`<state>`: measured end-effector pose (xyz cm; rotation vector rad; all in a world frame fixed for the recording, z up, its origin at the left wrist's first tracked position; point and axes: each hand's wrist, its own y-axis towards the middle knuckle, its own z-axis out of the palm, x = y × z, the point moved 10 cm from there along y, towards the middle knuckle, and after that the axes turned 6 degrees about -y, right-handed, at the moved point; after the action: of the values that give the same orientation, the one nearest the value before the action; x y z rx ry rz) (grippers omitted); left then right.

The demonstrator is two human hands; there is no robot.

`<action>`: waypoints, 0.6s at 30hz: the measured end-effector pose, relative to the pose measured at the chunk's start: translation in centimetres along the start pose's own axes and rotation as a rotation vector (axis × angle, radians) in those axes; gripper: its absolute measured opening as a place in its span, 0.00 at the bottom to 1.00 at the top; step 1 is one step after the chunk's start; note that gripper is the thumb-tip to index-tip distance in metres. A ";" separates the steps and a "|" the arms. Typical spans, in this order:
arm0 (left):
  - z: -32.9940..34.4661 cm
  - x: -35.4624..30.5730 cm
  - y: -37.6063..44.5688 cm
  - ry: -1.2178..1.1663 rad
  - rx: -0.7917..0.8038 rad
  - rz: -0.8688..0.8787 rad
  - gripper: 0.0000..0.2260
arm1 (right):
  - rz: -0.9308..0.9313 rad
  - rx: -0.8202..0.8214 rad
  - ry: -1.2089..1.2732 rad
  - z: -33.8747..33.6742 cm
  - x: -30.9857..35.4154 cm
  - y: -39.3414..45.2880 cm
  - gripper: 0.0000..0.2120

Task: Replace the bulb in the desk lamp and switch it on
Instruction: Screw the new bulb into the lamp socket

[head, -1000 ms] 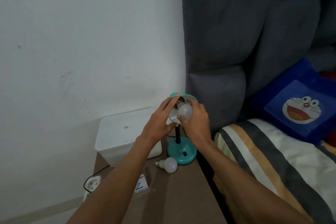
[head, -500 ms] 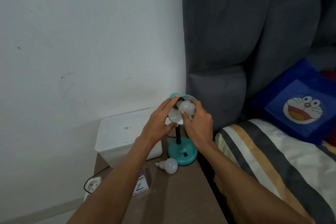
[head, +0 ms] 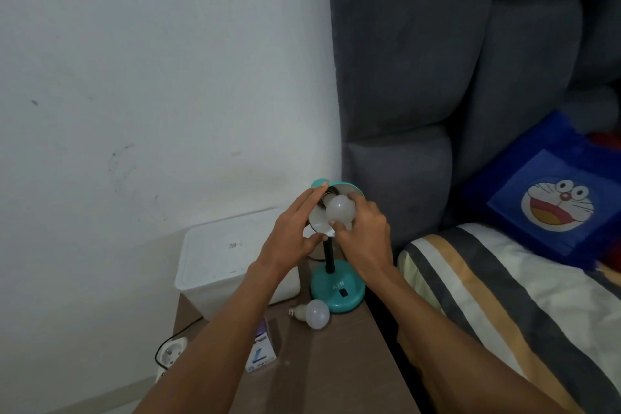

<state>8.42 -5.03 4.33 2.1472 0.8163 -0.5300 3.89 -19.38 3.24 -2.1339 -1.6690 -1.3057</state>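
Note:
A teal desk lamp (head: 337,292) stands on the brown bedside table (head: 319,373), its shade tilted toward me. My left hand (head: 292,232) holds the shade's rim from the left, fingers on top and thumb under. My right hand (head: 364,228) grips a white bulb (head: 339,208) whose base sits at the socket inside the shade. A second white bulb (head: 314,312) lies on the table in front of the lamp's base. The lamp is unlit.
A white box (head: 218,259) sits behind the lamp on the left. A small bulb carton (head: 262,351) lies on the table under my left forearm. A power strip (head: 171,351) lies on the floor. A bed with a striped blanket (head: 504,296) borders the table's right.
My right hand has turned around the bulb at the socket, its fingers shifting on the globe. My left hand has stayed on the shade.

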 end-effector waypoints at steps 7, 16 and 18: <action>0.0 -0.3 -0.1 0.006 0.004 -0.003 0.42 | 0.134 -0.046 0.005 -0.4 -0.3 0.2 0.24; 0.1 -0.2 -0.1 -0.018 0.006 0.002 0.42 | 0.110 -0.034 0.149 0.3 -0.5 -0.2 0.22; 0.2 -0.1 -0.1 -0.010 0.003 0.002 0.41 | 0.186 -0.038 0.206 0.3 -1.3 -0.1 0.20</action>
<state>8.27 -5.17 4.24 2.1458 0.8085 -0.5405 3.94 -20.11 2.08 -2.0377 -1.3441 -1.4532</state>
